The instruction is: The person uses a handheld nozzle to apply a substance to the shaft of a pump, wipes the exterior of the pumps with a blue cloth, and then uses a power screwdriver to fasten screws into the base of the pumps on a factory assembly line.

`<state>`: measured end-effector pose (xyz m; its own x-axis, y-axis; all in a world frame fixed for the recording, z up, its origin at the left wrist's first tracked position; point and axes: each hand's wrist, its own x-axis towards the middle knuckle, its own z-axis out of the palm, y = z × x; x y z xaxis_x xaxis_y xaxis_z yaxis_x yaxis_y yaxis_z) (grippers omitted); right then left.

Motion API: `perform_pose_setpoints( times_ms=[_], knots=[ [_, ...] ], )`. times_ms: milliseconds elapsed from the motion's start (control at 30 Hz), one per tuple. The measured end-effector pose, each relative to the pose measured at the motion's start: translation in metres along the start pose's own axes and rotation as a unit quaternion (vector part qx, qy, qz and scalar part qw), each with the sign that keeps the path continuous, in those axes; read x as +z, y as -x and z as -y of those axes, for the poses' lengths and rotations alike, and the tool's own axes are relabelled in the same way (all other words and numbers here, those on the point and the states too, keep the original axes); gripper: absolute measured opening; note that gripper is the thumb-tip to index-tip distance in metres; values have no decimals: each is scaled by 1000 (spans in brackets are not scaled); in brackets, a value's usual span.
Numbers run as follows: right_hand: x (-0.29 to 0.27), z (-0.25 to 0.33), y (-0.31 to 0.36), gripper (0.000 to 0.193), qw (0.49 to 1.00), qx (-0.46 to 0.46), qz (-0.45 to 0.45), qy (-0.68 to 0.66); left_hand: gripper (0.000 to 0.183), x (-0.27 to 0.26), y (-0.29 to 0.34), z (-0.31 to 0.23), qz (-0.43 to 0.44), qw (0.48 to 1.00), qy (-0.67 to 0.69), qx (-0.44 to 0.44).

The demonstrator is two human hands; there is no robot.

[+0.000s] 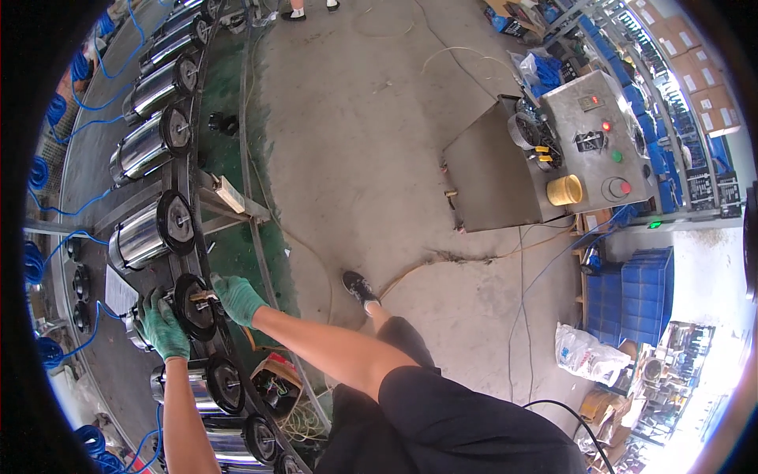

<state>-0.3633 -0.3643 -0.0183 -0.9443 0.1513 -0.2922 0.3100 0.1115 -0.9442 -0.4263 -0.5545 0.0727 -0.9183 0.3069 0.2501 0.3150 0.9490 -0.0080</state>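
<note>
My black shorts (442, 419) fill the foreground as I lean over a curved conveyor line (118, 201) of steel motors w/ black end caps. Left hand (164, 325), green-gloved, wraps the steel motor body (140, 316), fingers closed round it. Right hand (237, 299) pinches narrow at the shaft (201, 296) on the black end cap (193, 306). Best approach, I'd judge: steady the body, keep fingers square to the shaft.

Motors (154, 229) crowd the conveyor (95, 189) — narrow gaps between them; open concrete floor (355, 142) alongside.
</note>
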Motion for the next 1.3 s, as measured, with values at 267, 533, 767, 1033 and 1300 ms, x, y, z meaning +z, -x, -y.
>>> perform_pose_setpoints(
  times_ms=[267,533,767,1033,1300],
  knots=[
    [-2,10,5,58,995,36,34,-82,33,6,3,13,9,999,49,-15],
    [-7,6,5,55,996,52,39,-68,33,4,5,4,1,999,35,-6],
    [-6,8,15,22,946,-161,46,276,35,-11,15,3,111,994,-15,1],
    [-15,23,21,64,992,49,21,-117,30,-13,9,-6,-10,1000,1,1],
    [-3,0,12,69,994,14,-4,-113,30,-15,11,-12,-13,1000,0,6]
  ],
)
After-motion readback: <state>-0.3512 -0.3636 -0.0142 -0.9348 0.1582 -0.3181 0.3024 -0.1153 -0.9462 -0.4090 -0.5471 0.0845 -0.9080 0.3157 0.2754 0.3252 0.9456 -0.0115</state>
